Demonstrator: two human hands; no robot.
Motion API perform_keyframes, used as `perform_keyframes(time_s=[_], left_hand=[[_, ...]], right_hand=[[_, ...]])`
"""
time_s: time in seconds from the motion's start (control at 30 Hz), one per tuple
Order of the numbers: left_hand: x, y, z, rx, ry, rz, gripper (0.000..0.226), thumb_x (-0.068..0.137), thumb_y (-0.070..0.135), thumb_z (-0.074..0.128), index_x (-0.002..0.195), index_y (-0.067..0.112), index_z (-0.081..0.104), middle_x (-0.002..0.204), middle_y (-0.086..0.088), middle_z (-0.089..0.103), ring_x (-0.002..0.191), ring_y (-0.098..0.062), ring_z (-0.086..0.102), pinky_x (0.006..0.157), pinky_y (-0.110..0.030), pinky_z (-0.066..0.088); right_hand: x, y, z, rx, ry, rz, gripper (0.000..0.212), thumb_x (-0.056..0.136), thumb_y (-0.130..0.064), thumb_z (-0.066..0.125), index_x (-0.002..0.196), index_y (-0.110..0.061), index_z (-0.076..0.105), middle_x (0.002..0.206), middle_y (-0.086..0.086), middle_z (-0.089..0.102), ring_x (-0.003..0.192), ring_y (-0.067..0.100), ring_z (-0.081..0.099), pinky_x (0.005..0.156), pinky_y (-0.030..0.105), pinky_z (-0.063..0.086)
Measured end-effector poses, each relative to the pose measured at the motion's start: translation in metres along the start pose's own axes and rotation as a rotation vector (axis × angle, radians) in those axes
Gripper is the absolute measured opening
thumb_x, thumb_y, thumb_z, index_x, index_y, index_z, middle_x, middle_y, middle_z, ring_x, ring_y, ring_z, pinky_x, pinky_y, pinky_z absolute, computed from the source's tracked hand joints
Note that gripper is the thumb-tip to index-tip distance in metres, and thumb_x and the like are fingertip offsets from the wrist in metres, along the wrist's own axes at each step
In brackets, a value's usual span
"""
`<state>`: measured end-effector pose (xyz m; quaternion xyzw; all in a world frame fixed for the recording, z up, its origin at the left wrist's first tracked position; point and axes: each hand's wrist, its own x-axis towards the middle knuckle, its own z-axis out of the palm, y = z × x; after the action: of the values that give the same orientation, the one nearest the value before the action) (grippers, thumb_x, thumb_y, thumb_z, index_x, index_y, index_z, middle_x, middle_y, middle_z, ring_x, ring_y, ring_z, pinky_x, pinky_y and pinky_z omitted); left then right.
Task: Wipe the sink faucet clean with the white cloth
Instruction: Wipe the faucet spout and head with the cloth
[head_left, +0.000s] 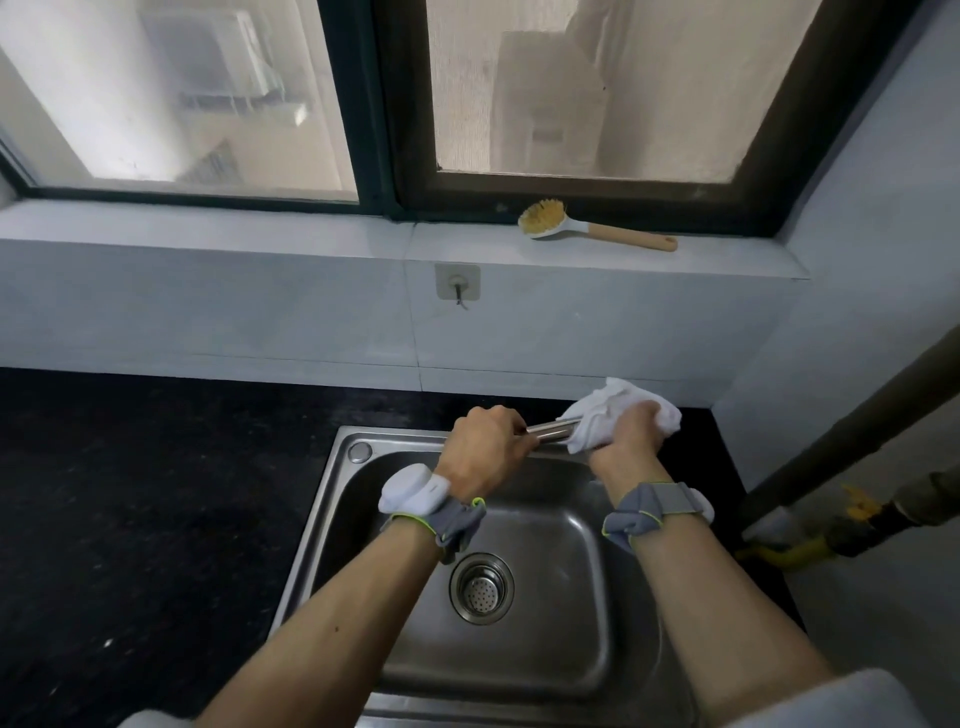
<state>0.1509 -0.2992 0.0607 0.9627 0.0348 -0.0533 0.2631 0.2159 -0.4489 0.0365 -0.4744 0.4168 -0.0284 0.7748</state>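
A steel faucet spout (551, 432) runs sideways over the back rim of the steel sink (343, 483). My left hand (485, 452) is closed around the spout's left part. My right hand (631, 434) grips the white cloth (613, 408), which is bunched and wrapped around the spout's right part. Only a short shiny length of the spout shows between my hands; its base and tip are hidden. Both wrists wear grey straps, and the left one carries a white device.
A black stone counter (156, 493) surrounds the sink, whose drain strainer (482, 588) sits mid-basin. A scrub brush (592, 226) with a wooden handle lies on the window sill. A hook (457, 283) sticks to the tiled wall. Pipes with a yellow valve (789, 551) run at the right.
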Motion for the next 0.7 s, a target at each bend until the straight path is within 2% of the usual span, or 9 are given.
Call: perform_keyframes(time_s=[0.1, 0.13, 0.2, 0.27, 0.37, 0.43, 0.5, 0.63, 0.7], left_hand=[[0.0, -0.003, 0.001, -0.066, -0.007, 0.005, 0.035, 0.091, 0.046, 0.06, 0.112, 0.02, 0.071, 0.092, -0.006, 0.077, 0.093, -0.025, 0.07, 0.082, -0.033, 0.053], [0.0, -0.004, 0.001, -0.082, -0.006, 0.002, 0.035, 0.09, 0.046, 0.061, 0.112, 0.02, 0.071, 0.092, -0.006, 0.078, 0.092, -0.023, 0.07, 0.081, -0.031, 0.051], [0.0, -0.005, 0.001, -0.103, -0.01, -0.003, 0.035, 0.09, 0.046, 0.062, 0.112, 0.02, 0.071, 0.093, -0.005, 0.078, 0.092, -0.022, 0.07, 0.078, -0.027, 0.049], [0.001, -0.005, 0.001, -0.102, -0.019, -0.001, 0.035, 0.09, 0.045, 0.062, 0.112, 0.02, 0.071, 0.092, -0.005, 0.078, 0.091, -0.022, 0.07, 0.076, -0.027, 0.048], [0.0, -0.002, -0.001, -0.061, -0.019, 0.022, 0.033, 0.09, 0.042, 0.062, 0.112, 0.019, 0.071, 0.093, -0.006, 0.078, 0.091, -0.024, 0.07, 0.079, -0.03, 0.052], [0.0, 0.0, -0.001, -0.038, -0.015, 0.033, 0.032, 0.09, 0.04, 0.062, 0.111, 0.018, 0.072, 0.094, -0.007, 0.078, 0.093, -0.026, 0.07, 0.082, -0.033, 0.053], [0.001, 0.001, -0.001, -0.03, -0.02, 0.032, 0.031, 0.09, 0.04, 0.062, 0.11, 0.019, 0.072, 0.093, -0.008, 0.077, 0.092, -0.027, 0.07, 0.081, -0.034, 0.054], [0.003, -0.002, -0.002, -0.053, -0.046, 0.029, 0.032, 0.09, 0.042, 0.062, 0.111, 0.022, 0.072, 0.093, -0.006, 0.078, 0.091, -0.025, 0.07, 0.073, -0.028, 0.049], [0.003, -0.003, -0.002, -0.075, -0.054, 0.017, 0.032, 0.089, 0.043, 0.063, 0.113, 0.023, 0.071, 0.093, -0.005, 0.077, 0.089, -0.023, 0.07, 0.07, -0.025, 0.046]], right_hand=[[0.017, 0.004, -0.001, -0.049, -0.034, -0.047, 0.027, 0.085, -0.034, 0.048, 0.096, -0.013, 0.061, 0.104, 0.007, 0.07, 0.095, 0.031, 0.069, 0.077, 0.033, 0.053], [0.006, -0.001, -0.003, -0.11, -0.062, -0.077, 0.024, 0.085, -0.032, 0.051, 0.098, -0.013, 0.059, 0.103, 0.005, 0.067, 0.092, 0.027, 0.067, 0.079, 0.032, 0.052], [-0.009, -0.004, -0.002, -0.219, -0.082, -0.149, 0.011, 0.089, -0.016, 0.055, 0.098, -0.012, 0.058, 0.099, 0.01, 0.061, 0.082, 0.021, 0.059, 0.071, 0.031, 0.047], [-0.014, 0.002, -0.001, -0.278, -0.079, -0.226, 0.019, 0.087, -0.006, 0.054, 0.105, -0.005, 0.059, 0.104, 0.013, 0.059, 0.077, 0.023, 0.058, 0.066, 0.034, 0.049], [-0.011, 0.016, 0.005, -0.372, 0.012, -0.219, 0.047, 0.074, -0.025, 0.056, 0.117, -0.007, 0.052, 0.12, 0.018, 0.062, 0.103, 0.033, 0.064, 0.091, 0.042, 0.053], [-0.017, 0.021, 0.008, -0.427, 0.057, -0.239, 0.047, 0.077, -0.022, 0.058, 0.12, -0.005, 0.048, 0.125, 0.021, 0.06, 0.112, 0.036, 0.061, 0.095, 0.039, 0.05], [-0.022, 0.021, 0.011, -0.415, 0.063, -0.237, 0.036, 0.085, -0.013, 0.058, 0.119, -0.005, 0.047, 0.123, 0.021, 0.059, 0.11, 0.033, 0.061, 0.086, 0.029, 0.045], [-0.015, 0.024, 0.009, -0.146, -0.1, -0.104, 0.014, 0.089, -0.009, 0.059, 0.102, -0.011, 0.054, 0.094, 0.005, 0.06, 0.075, 0.019, 0.059, 0.059, 0.023, 0.048], [-0.012, 0.022, 0.002, 0.006, -0.233, 0.044, 0.021, 0.089, -0.009, 0.059, 0.109, -0.008, 0.058, 0.101, 0.011, 0.065, 0.078, 0.02, 0.063, 0.054, 0.026, 0.05]])
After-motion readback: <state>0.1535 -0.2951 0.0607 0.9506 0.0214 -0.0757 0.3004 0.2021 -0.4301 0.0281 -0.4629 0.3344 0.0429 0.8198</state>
